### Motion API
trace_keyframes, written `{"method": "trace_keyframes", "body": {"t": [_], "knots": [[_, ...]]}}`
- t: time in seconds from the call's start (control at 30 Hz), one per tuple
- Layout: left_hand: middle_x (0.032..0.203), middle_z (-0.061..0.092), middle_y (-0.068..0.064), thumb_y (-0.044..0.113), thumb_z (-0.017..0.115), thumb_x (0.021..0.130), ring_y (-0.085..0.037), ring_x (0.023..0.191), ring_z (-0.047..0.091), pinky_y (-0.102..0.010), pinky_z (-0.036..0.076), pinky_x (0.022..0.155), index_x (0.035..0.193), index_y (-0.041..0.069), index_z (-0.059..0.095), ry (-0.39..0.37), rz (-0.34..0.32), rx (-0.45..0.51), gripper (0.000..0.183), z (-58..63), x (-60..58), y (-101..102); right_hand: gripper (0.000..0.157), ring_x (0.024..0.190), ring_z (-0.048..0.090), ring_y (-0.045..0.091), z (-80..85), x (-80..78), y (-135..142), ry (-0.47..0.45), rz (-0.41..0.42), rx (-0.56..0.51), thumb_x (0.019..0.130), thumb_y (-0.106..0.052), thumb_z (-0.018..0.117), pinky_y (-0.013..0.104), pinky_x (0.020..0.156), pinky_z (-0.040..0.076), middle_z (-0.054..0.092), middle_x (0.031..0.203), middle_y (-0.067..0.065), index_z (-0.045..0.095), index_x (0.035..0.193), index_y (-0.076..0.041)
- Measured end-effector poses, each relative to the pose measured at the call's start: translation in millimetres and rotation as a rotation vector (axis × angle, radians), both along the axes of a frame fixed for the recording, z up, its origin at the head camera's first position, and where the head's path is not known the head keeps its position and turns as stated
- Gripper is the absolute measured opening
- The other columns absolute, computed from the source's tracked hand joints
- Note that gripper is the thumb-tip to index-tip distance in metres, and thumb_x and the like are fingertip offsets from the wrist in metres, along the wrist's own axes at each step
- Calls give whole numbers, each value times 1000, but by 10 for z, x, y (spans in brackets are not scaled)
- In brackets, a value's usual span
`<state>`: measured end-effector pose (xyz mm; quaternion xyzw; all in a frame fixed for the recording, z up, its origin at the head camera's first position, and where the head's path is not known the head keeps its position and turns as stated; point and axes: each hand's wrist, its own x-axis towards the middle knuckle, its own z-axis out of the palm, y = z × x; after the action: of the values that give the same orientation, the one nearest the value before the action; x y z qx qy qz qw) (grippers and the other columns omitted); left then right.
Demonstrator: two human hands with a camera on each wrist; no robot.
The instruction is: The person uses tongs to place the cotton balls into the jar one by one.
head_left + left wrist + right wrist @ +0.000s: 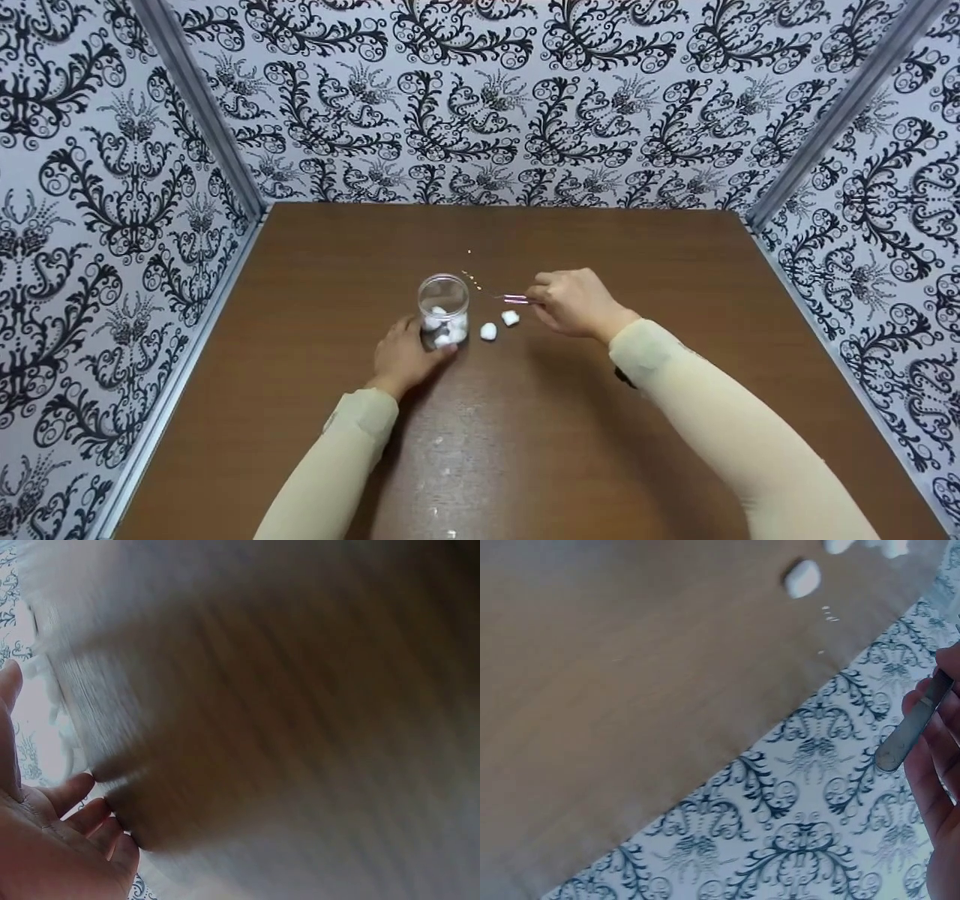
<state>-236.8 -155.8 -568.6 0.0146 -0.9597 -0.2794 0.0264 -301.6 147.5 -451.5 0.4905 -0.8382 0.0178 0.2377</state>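
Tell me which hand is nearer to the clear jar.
Left. The left hand is at the clear jar, fingers along its left side and thumb in front; the right hand is apart, to the jar's right, holding tweezers.

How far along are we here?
Done, apparently: several white balls sit in the clear jar. In hand: the right hand holds a metal tool; the left hand cups the jar. Remaining, if it's being filled: two loose balls on the table.
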Motion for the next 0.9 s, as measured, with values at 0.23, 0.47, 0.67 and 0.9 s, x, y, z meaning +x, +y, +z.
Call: {"method": "trace_keyframes", "body": {"t": [0.23,0.47,0.67,0.9], "knots": [[153,52,-21,61,74,87,-42,142,51,-61,43,112,152,2,50,-13,2,-3,91,19,6,-1,6,56,60,21,-163,3,205,-23,-35,33,86,-20,78,41,47,50,62,75,1,78,88,-14],[154,51,-22,61,74,87,-42,142,50,-62,43,112,153,3,49,-19,1,-12,91,16,5,-3,6,55,60,21,-272,20,308,-45,-50,33,87,-19,77,41,48,50,63,74,2,79,88,-13],[154,51,-21,62,74,87,-42,143,49,-61,42,113,152,2,50,-23,2,-16,91,17,5,5,8,55,58,18,-325,51,341,-73,-78,49,86,-20,80,41,49,52,64,76,1,78,88,-13],[153,52,-22,61,74,88,-42,141,50,-60,43,113,154,3,48,-21,1,-23,91,47,28,16,6,54,55,14,-363,58,377,-104,-110,69,86,-16,76,39,49,52,63,76,1,78,88,-11]]}}
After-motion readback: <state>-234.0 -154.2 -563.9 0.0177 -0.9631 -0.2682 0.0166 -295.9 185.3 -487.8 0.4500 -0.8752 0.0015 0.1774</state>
